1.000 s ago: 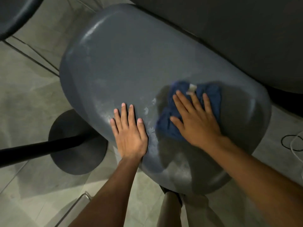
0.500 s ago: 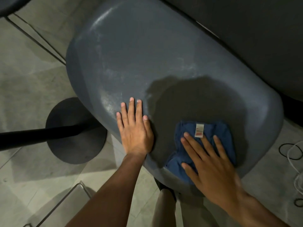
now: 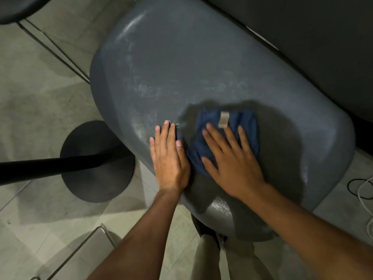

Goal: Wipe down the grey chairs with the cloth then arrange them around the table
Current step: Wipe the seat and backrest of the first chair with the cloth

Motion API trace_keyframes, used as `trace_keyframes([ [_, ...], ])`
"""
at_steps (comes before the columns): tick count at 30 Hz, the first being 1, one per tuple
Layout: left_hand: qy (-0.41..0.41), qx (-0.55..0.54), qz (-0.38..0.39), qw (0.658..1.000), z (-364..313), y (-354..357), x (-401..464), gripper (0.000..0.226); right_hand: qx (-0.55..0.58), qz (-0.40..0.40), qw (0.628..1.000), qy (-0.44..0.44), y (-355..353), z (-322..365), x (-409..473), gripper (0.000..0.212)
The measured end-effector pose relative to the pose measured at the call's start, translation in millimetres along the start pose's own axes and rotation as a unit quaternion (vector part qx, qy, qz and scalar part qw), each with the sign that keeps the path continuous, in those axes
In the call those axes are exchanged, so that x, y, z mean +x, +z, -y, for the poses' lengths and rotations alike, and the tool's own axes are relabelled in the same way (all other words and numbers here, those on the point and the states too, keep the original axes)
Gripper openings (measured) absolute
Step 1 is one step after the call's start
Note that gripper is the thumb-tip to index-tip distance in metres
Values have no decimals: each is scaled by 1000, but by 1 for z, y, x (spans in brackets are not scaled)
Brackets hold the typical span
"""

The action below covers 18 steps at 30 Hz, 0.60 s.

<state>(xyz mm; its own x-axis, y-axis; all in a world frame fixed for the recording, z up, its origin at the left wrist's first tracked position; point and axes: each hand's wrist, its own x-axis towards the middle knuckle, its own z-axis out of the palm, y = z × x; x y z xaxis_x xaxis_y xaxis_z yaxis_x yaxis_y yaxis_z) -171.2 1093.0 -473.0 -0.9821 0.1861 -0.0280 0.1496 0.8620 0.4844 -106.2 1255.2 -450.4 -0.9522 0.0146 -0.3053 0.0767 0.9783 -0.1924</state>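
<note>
A grey chair [image 3: 201,67] fills the middle of the view, its smooth rounded surface streaked with pale dust. A crumpled blue cloth [image 3: 240,122] with a small pale label lies on its near part. My right hand [image 3: 230,158] presses flat on the cloth with straight, spread fingers. My left hand [image 3: 169,156] rests flat on the grey surface just left of the cloth, fingers together and straight.
A black round base [image 3: 86,178] with a black pole [image 3: 50,164] stands on the tiled floor at left. A dark surface [image 3: 312,37] runs along the upper right. Cables [image 3: 361,188] lie on the floor at right. Another dark seat edge [image 3: 18,9] shows top left.
My right hand has slid the cloth from the chair's near right edge back up and left, close to my left hand. The left hand has stayed in place.
</note>
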Motion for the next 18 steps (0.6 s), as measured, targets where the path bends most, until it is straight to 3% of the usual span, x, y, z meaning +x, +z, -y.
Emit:
trace_keyframes([
  [3, -25, -76, 6, 997, 1, -10, 1, 48, -10, 27, 999, -24, 6, 10, -92, 69],
  [6, -35, -108, 24, 993, 5, -20, 3, 46, -6, 54, 998, -34, 9, 10, -127, 70],
  [13, -48, -127, 37, 990, -12, -29, -14, 43, 36, 73, 996, 36, -9, 17, -25, 75],
  [16, 27, -129, 50, 990, -39, -26, -31, 42, 169, 39, 984, 49, -33, 9, 1, 63],
  [18, 77, -117, 61, 988, -63, -15, -37, 42, 262, -59, 961, 68, -49, -6, -5, 48],
])
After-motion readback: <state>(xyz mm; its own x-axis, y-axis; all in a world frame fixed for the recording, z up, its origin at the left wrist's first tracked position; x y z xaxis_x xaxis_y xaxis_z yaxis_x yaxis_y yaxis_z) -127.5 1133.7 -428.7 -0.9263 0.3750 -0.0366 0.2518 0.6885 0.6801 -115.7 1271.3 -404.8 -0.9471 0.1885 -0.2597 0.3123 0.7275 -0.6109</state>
